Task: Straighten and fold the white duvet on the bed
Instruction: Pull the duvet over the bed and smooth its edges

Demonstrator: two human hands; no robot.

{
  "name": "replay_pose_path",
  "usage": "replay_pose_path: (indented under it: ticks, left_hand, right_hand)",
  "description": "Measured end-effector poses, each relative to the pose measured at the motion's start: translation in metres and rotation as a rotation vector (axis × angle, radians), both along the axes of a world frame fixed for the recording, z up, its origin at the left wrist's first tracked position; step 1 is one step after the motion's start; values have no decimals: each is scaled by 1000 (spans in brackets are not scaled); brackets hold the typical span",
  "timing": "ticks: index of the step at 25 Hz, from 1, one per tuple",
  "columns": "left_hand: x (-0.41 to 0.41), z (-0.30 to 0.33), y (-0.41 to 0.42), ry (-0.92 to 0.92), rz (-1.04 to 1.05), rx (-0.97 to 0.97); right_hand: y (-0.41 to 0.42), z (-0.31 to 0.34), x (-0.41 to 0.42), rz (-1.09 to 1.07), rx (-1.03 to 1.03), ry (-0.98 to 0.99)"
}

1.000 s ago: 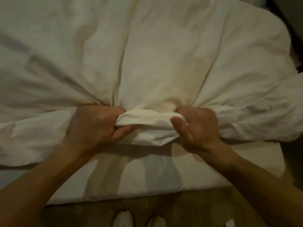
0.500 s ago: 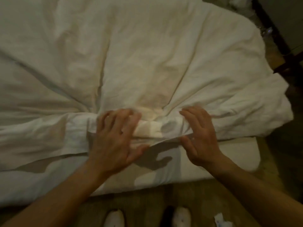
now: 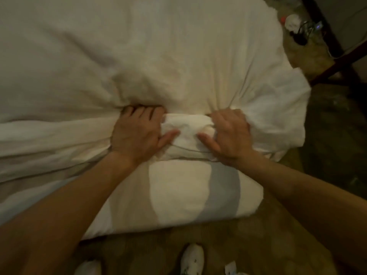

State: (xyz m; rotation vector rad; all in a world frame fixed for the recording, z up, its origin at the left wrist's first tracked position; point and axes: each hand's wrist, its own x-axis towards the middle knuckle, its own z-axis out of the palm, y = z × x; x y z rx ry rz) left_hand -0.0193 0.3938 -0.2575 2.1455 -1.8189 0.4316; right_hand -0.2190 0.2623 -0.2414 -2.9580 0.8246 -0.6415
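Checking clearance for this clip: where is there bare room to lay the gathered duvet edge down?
The uncovered mattress strip between the duvet edge and the bed's near edge is free. It is crowded at the bunched edge, where the left hand and right hand each grip fabric.

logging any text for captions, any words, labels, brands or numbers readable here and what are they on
None can be read.
White duvet: plain, no tag or print showing.
Socks: small dark marks, too blurred to read.
Scrap on the floor: too small to tell.
Clutter beside the bed: blurred, no legible label.
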Motion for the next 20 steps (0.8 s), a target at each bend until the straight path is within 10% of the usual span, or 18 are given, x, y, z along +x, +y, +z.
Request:
replay_pose_path:
  ticks: [12, 20]
  left_hand:
    - [-23, 22, 16, 148, 76, -67]
    - [-187, 64, -64, 446, -70, 54]
  right_hand:
    - [6, 17, -33, 119, 272, -151]
    - [-51, 41, -156, 0, 235, -136]
